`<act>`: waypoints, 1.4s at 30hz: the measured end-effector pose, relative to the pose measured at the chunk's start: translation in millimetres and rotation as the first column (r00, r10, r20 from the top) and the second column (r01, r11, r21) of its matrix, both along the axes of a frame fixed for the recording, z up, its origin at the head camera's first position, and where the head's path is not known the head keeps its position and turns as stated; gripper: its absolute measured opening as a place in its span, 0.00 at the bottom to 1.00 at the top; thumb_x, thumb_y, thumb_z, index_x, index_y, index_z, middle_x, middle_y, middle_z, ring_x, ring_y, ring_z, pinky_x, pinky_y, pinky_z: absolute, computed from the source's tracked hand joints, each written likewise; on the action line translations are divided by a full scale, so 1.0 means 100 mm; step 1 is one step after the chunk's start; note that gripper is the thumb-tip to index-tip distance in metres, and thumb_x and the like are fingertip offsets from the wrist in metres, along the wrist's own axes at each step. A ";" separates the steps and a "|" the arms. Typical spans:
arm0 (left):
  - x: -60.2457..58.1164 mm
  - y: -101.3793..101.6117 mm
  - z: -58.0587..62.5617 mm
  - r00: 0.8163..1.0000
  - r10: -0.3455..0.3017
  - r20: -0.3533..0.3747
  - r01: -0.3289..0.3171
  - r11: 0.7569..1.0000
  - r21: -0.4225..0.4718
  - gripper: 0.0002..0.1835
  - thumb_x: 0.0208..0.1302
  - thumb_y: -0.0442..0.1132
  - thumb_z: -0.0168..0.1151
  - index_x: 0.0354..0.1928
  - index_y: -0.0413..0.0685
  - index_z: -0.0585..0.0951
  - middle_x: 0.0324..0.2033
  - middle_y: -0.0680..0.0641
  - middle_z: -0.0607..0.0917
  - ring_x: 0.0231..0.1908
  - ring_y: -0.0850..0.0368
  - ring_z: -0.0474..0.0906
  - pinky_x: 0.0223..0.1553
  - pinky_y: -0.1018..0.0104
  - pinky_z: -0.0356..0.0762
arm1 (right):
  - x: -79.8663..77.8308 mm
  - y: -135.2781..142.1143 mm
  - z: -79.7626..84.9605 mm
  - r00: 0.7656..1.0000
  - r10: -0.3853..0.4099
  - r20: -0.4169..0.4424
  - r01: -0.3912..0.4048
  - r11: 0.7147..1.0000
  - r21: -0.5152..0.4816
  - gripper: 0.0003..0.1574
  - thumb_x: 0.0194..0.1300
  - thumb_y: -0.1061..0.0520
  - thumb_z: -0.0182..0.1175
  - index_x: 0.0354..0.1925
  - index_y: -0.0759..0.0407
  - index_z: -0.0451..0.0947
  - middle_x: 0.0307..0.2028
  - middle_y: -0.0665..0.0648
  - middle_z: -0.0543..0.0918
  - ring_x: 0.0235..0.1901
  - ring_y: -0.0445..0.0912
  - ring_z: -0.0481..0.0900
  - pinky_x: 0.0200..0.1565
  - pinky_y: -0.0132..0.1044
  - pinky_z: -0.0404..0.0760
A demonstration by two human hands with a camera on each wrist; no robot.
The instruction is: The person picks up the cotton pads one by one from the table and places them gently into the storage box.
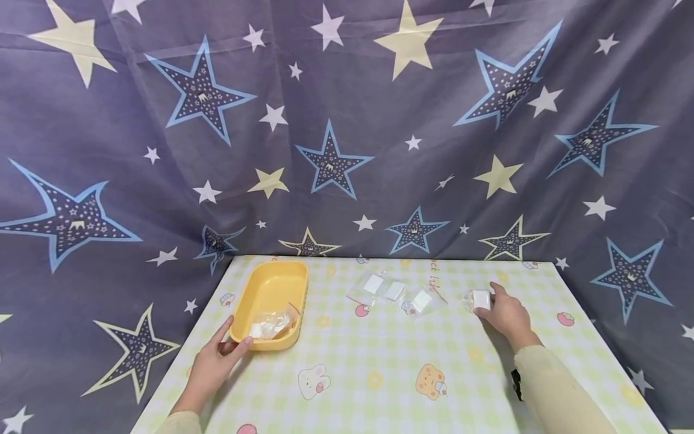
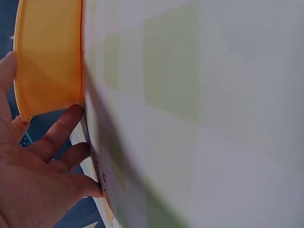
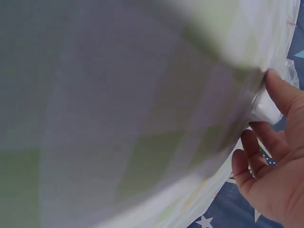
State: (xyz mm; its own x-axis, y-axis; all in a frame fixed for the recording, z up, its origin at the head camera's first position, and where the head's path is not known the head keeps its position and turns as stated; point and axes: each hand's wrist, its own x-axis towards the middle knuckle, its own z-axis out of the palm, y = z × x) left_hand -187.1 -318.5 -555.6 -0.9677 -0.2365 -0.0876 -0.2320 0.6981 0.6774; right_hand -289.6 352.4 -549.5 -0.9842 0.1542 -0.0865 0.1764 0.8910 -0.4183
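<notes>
At the near left corner of a yellow plastic tray [image 1: 271,344], my left hand [image 1: 212,361] holds the rim, thumb on the front side and fingers along the left side. The left wrist view shows the tray wall [image 2: 50,57] between the thumb and the other fingertips, which rest low by the table. Crumpled clear plastic packets [image 1: 273,323] with white pieces lie in the tray's near end. My right hand [image 1: 506,312] pinches a small clear packet with a white block [image 1: 481,299] between thumb and forefinger; the right wrist view shows this packet [image 3: 266,108] at the tabletop.
Several flat clear packets with white pieces [image 1: 394,292] lie in a row between tray and right hand. The checked tablecloth [image 1: 374,343] carries printed cartoon figures. A dark star-patterned curtain [image 1: 347,90] hangs behind the table's far edge.
</notes>
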 end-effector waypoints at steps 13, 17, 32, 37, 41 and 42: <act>-0.02 0.00 0.02 1.000 -0.008 0.002 0.008 1.000 -0.017 0.54 0.66 0.74 0.66 0.86 0.62 0.56 0.49 0.45 0.93 0.49 0.54 0.85 0.52 0.57 0.78 | 0.02 0.00 -0.01 0.997 0.009 -0.077 -0.014 0.997 -0.073 0.52 0.69 0.53 0.71 0.80 0.68 0.57 0.60 0.75 0.84 0.57 0.71 0.84 0.55 0.65 0.81; -0.03 -0.01 0.00 1.000 -0.005 0.001 0.005 1.000 -0.022 0.54 0.66 0.75 0.65 0.86 0.63 0.56 0.50 0.45 0.93 0.51 0.53 0.85 0.54 0.55 0.78 | 0.04 0.00 0.00 0.994 -0.024 -0.107 0.009 0.991 -0.131 0.51 0.70 0.56 0.69 0.80 0.70 0.57 0.60 0.77 0.83 0.58 0.71 0.83 0.58 0.66 0.80; -0.03 -0.04 0.00 1.000 -0.013 0.005 0.013 1.000 -0.028 0.54 0.65 0.75 0.65 0.86 0.64 0.57 0.50 0.46 0.93 0.49 0.55 0.85 0.52 0.57 0.78 | 0.10 0.09 -0.01 0.977 -0.104 -0.185 0.062 0.974 -0.218 0.49 0.69 0.61 0.68 0.79 0.73 0.57 0.61 0.80 0.81 0.58 0.71 0.83 0.61 0.64 0.80; -0.05 -0.06 0.00 1.000 -0.016 0.009 0.016 1.000 -0.021 0.55 0.65 0.75 0.65 0.86 0.63 0.57 0.50 0.46 0.93 0.48 0.56 0.85 0.50 0.58 0.79 | 0.12 0.12 0.00 0.975 -0.113 -0.189 0.068 0.971 -0.228 0.48 0.69 0.61 0.68 0.78 0.73 0.58 0.54 0.75 0.85 0.51 0.66 0.85 0.51 0.56 0.83; -0.03 -0.06 -0.01 1.000 -0.010 0.013 0.010 1.000 -0.016 0.54 0.65 0.76 0.66 0.86 0.64 0.57 0.50 0.46 0.93 0.49 0.55 0.85 0.52 0.57 0.79 | 0.14 0.13 0.02 0.975 -0.110 -0.193 0.064 0.971 -0.230 0.48 0.69 0.60 0.69 0.78 0.72 0.58 0.47 0.71 0.87 0.42 0.59 0.84 0.41 0.43 0.79; -0.03 -0.06 0.00 1.000 -0.009 0.012 0.009 1.000 -0.015 0.54 0.65 0.75 0.65 0.86 0.64 0.57 0.50 0.46 0.93 0.50 0.55 0.85 0.53 0.56 0.79 | 0.14 0.13 0.03 0.975 -0.109 -0.191 0.062 0.970 -0.234 0.49 0.70 0.60 0.69 0.79 0.73 0.58 0.46 0.71 0.87 0.40 0.58 0.84 0.39 0.41 0.77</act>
State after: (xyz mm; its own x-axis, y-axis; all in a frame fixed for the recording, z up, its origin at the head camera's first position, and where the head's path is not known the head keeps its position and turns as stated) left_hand -190.1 -324.2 -556.0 -0.9686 -0.2291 -0.0961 -0.2339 0.7102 0.6640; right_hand -275.3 365.2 -546.5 -0.9688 0.2380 0.0698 0.1392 0.7545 -0.6413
